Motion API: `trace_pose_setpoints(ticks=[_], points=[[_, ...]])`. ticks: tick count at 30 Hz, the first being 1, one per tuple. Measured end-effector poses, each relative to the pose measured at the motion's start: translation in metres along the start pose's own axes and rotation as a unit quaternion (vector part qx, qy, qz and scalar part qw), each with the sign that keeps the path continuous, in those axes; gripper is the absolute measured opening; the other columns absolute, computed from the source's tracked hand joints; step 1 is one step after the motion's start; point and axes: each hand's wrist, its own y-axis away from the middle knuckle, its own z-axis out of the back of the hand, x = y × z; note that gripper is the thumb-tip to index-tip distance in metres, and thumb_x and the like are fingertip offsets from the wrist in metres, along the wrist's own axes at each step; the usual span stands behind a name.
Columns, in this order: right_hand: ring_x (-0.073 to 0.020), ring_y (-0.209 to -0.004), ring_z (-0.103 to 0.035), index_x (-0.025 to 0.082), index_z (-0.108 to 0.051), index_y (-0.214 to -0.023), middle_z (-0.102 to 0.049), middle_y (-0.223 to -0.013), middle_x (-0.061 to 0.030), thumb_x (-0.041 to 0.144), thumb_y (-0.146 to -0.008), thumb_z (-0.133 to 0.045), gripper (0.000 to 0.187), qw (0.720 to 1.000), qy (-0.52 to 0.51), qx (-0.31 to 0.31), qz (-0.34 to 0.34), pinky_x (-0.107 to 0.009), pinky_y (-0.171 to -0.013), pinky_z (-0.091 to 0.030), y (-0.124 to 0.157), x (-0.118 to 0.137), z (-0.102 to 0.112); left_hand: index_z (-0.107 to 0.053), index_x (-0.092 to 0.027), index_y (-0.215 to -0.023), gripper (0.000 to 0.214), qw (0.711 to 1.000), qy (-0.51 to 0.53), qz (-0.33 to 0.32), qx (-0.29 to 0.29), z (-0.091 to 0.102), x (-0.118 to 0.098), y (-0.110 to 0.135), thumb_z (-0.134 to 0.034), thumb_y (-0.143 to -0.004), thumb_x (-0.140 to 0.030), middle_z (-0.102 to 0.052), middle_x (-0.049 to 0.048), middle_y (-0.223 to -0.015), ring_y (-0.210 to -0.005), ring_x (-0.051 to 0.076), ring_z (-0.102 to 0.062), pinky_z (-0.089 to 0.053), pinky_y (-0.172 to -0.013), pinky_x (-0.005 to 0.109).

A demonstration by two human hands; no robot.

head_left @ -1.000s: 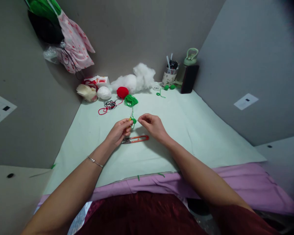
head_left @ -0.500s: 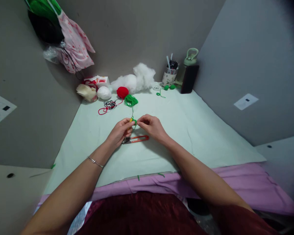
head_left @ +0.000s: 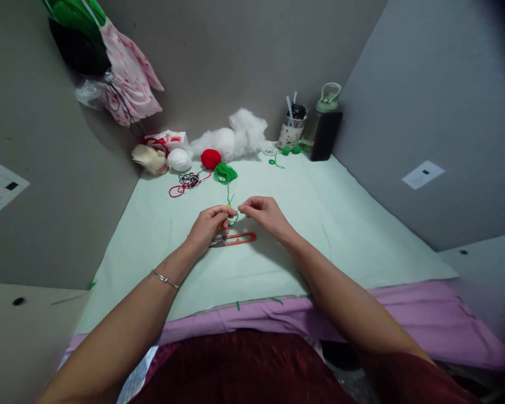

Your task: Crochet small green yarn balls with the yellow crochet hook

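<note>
So the left hand [head_left: 212,227] has its fingers closed around a yellow-handled crochet hook [head_left: 229,206], thin metal tip poking up past them, and the right hand [head_left: 266,214] is just beside it, thumb and fingertips pinched on a green yarn strand [head_left: 237,217]. That strand loops between the two hands, out over the middle of the pale green cloth [head_left: 340,224]; whatever it's attached to is mostly hidden behind the left fingers, can't make it out. Another green line runs back to the loose green skein [head_left: 225,173], which sits right up against a red yarn ball [head_left: 211,159]. Orange thread snips [head_left: 240,239] are lying just below the hands, blades toward the left one.
</note>
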Motion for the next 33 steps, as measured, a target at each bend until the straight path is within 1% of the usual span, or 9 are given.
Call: trace_pose_setpoints(ticks=[4,6,8,12,16,20,24,28,33], points=[[-0.0158,-0.074,-0.063,0.017,-0.073,-0.089,-0.072,-0.084,-0.0036,0.028,-0.096,-0.061,0.017,0.998,0.024,0.014,0.055,-0.027,-0.070,-0.047,0.006,0.004,-0.008,-0.081,-0.015,-0.085,0.020,1.000,0.002,-0.006,0.003,-0.003,0.001,0.000,-0.082,-0.074,-0.031,-0.076,0.0033,-0.073,-0.071,0.017,-0.069,-0.056,-0.073,0.028],[-0.0161,-0.079,-0.064,0.019,-0.075,-0.093,-0.072,-0.088,-0.0032,0.020,-0.095,-0.064,0.012,0.994,0.049,0.027,0.090,-0.027,-0.075,-0.047,0.009,0.006,-0.012,-0.080,-0.014,-0.082,0.028,1.000,0.012,-0.007,0.009,-0.003,-0.001,0.000,-0.083,-0.074,-0.040,-0.079,0.0063,-0.082,-0.080,0.019,-0.071,-0.057,-0.082,0.031],[-0.0157,-0.079,-0.063,0.022,-0.077,-0.095,-0.071,-0.088,-0.0019,0.012,-0.092,-0.065,0.015,0.989,0.076,0.040,0.118,-0.027,-0.075,-0.045,0.011,0.006,-0.013,-0.079,-0.014,-0.081,0.032,1.000,0.020,-0.007,0.006,-0.002,-0.003,-0.001,-0.087,-0.071,-0.044,-0.079,0.0068,-0.084,-0.083,0.020,-0.072,-0.057,-0.086,0.032],[-0.0150,-0.074,-0.060,0.022,-0.077,-0.096,-0.068,-0.086,-0.0014,0.009,-0.093,-0.066,0.017,0.983,0.117,0.027,0.142,-0.027,-0.070,-0.041,0.010,0.001,-0.010,-0.074,-0.015,-0.079,0.033,1.000,0.026,-0.009,-0.012,0.002,-0.002,-0.002,-0.093,-0.066,-0.038,-0.077,0.0040,-0.081,-0.078,0.017,-0.072,-0.058,-0.086,0.032],[-0.0155,-0.074,-0.058,0.021,-0.073,-0.091,-0.066,-0.088,-0.0025,0.013,-0.094,-0.067,0.011,0.979,0.139,-0.016,0.148,-0.027,-0.069,-0.041,0.009,-0.003,-0.008,-0.068,-0.017,-0.081,0.030,1.000,0.011,-0.015,-0.021,-0.001,0.002,-0.001,-0.090,-0.069,-0.034,-0.073,-0.0003,-0.073,-0.067,0.015,-0.072,-0.059,-0.075,0.030],[-0.0173,-0.078,-0.058,0.022,-0.073,-0.092,-0.065,-0.092,-0.0042,0.016,-0.099,-0.061,0.016,0.977,0.142,-0.038,0.155,-0.029,-0.072,-0.043,0.008,-0.003,-0.010,-0.065,-0.019,-0.087,0.029,0.999,-0.015,-0.031,-0.027,-0.005,0.002,0.001,-0.087,-0.072,-0.031,-0.071,-0.0033,-0.068,-0.062,0.014,-0.071,-0.058,-0.067,0.027],[-0.0182,-0.080,-0.059,0.022,-0.074,-0.093,-0.067,-0.093,-0.0054,0.016,-0.099,-0.057,0.019,0.981,0.123,-0.042,0.143,-0.030,-0.074,-0.043,0.008,-0.003,-0.012,-0.065,-0.019,-0.088,0.027,0.997,-0.038,-0.059,-0.025,-0.007,0.002,0.003,-0.084,-0.075,-0.033,-0.069,-0.0038,-0.072,-0.064,0.013,-0.071,-0.057,-0.066,0.025],[-0.0172,-0.079,-0.062,0.022,-0.075,-0.091,-0.070,-0.092,-0.0045,0.015,-0.093,-0.061,0.016,0.991,0.075,-0.040,0.102,-0.030,-0.075,-0.046,0.006,-0.003,-0.010,-0.065,-0.019,-0.088,0.025,0.994,-0.059,-0.089,-0.025,-0.010,0.003,0.005,-0.082,-0.079,-0.036,-0.068,-0.0032,-0.077,-0.064,0.013,-0.069,-0.058,-0.067,0.026],[-0.0147,-0.065,-0.061,0.019,-0.072,-0.083,-0.072,-0.074,-0.0009,0.023,-0.087,-0.066,0.008,1.000,-0.013,-0.004,0.028,-0.028,-0.064,-0.049,0.002,-0.003,-0.004,-0.065,-0.020,-0.087,0.021,0.989,-0.089,-0.116,-0.021,-0.013,0.002,0.008,-0.079,-0.082,-0.035,-0.068,-0.0026,-0.080,-0.065,0.014,-0.068,-0.056,-0.069,0.028]])
